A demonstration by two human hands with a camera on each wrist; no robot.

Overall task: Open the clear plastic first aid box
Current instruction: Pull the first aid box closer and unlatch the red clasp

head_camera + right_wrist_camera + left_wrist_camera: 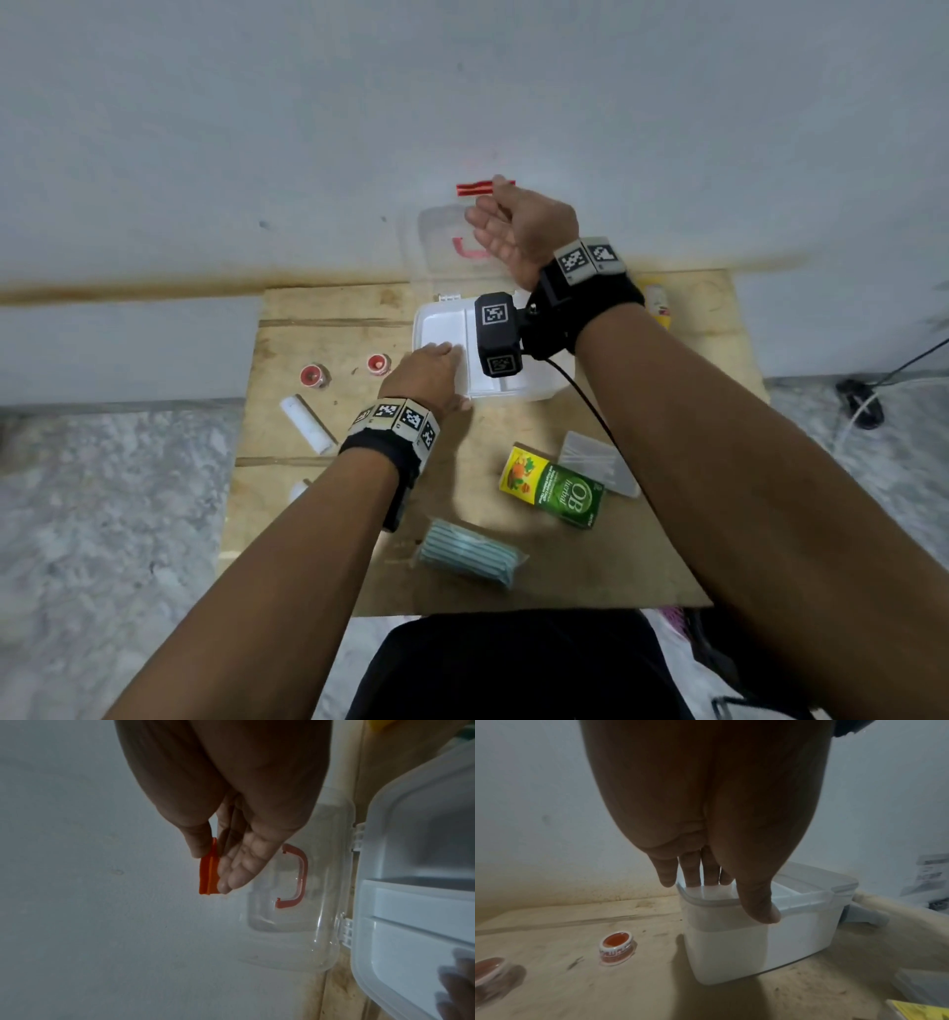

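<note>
The clear first aid box (441, 318) stands on the wooden board with its white inner tray showing. Its clear lid (441, 241) is swung up and back against the wall, red handle (300, 874) on the outer side. My right hand (513, 226) is raised at the lid's top edge and pinches the red latch (208, 876) between thumb and straight fingers. My left hand (426, 370) lies on the box's near left corner: straight fingers (693, 874) on the tray, thumb (762, 908) over the front rim.
On the wooden board (359, 514): two red tape rolls (314, 375) (379, 364), a white tube (307, 424), a green carton (557, 488), a clear swab case (598, 462), a mask packet (470, 555), a yellow bottle (657, 303). The wall stands right behind the box.
</note>
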